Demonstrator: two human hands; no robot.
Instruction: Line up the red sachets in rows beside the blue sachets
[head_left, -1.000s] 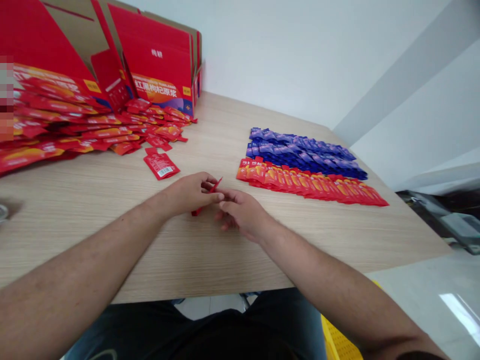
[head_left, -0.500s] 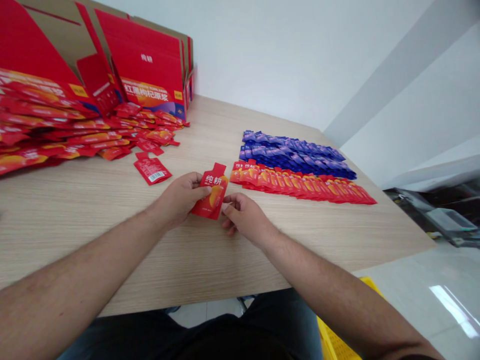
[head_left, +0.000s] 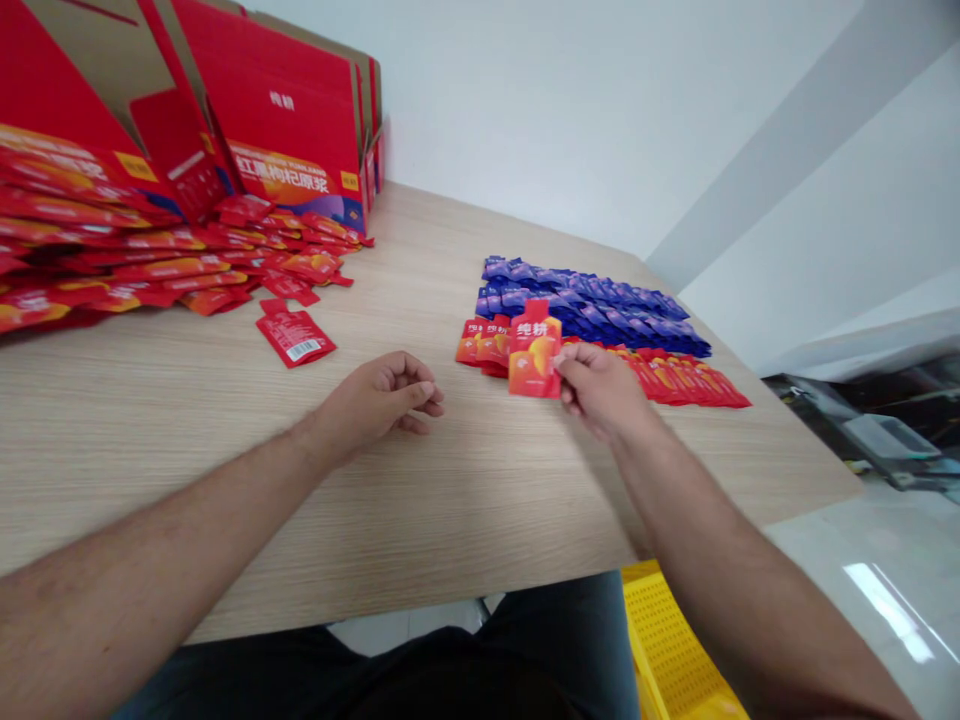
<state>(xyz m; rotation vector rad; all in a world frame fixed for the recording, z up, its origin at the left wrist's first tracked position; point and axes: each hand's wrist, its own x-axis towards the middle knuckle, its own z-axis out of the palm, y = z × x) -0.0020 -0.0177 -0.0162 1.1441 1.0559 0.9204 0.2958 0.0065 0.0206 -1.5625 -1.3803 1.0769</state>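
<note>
Between the thumb and fingers of my right hand [head_left: 600, 388] is a red pouch [head_left: 534, 355] with orange fruit printed on it. It is pinched by its right edge, its narrow spout end up and its printed front facing me. Behind it, partly hidden, runs an overlapping row of red pouches [head_left: 675, 378]. My left hand [head_left: 394, 393] hovers over the table with curled fingers slightly apart and nothing in them. Nearest to it on the left lies a single red pouch [head_left: 295, 336], barcode side up.
Two rows of blue-purple pouches [head_left: 585, 298] lie behind the red row. At the left, a large heap of red pouches [head_left: 150, 255] leans against red cardboard boxes [head_left: 277, 110]. A yellow basket [head_left: 667, 640] stands below the table's [head_left: 465, 530] front edge.
The red pouch has passed from my left hand to my right, which has carried it rightward to the red row. My left hand has let go and its fingers have loosened.
</note>
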